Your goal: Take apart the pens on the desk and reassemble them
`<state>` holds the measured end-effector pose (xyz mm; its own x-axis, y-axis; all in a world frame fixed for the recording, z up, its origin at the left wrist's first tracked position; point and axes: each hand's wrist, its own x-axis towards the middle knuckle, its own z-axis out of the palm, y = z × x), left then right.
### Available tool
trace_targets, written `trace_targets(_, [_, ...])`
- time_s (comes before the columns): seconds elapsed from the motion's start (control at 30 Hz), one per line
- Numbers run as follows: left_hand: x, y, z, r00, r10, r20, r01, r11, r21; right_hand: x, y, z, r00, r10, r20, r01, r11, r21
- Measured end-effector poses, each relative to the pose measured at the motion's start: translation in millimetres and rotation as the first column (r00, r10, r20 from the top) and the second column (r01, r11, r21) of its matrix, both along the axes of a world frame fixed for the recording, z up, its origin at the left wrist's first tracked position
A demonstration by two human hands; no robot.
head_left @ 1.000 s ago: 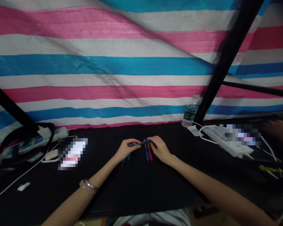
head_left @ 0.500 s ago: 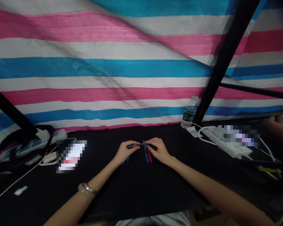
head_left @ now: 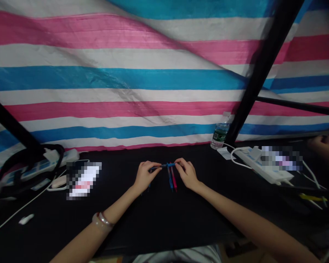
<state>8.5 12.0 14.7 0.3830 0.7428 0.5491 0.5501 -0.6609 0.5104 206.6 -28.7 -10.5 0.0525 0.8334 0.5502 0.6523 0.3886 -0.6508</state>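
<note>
At the lower centre of the frame, the left hand (head_left: 146, 176) and right hand (head_left: 189, 176) pinch opposite ends of a blue pen (head_left: 170, 165) held crosswise. Just below, a second blue pen (head_left: 170, 180) and a pink pen (head_left: 174, 179) lie side by side.

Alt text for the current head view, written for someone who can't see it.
A person's left hand and right hand hold opposite ends of what looks like a blue pen over a black table, with another blue pen and a red pen lying between them. Behind, a clear bottle stands before a striped pink, white and blue sheet.
</note>
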Motion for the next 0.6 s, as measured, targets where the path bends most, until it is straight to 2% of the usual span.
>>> trace_targets(0.13, [-1.3,1.4,1.6,0.999,0.024,0.039,-0.022,0.998,-0.050,2.9,3.1,-1.3,0.997,-0.010,-0.070,0.005,0.998,-0.066])
trace_targets(0.3, [-0.5,0.4,0.1,1.000,0.004,0.019,-0.002,0.996,-0.090,4.0,6.0,-3.1,0.998,-0.004,-0.060,0.001,0.999,-0.053])
trace_targets(0.43, [1.0,-3.2,-3.5,0.998,-0.034,-0.047,0.034,0.999,-0.002,3.8,10.7,-8.5,0.995,-0.016,-0.100,0.012,0.999,-0.040])
trace_targets(0.6, [0.5,-4.2,-7.0,0.996,-0.057,-0.068,0.062,0.996,0.071,3.5,18.2,-18.3,0.955,0.006,-0.295,-0.044,0.992,-0.121])
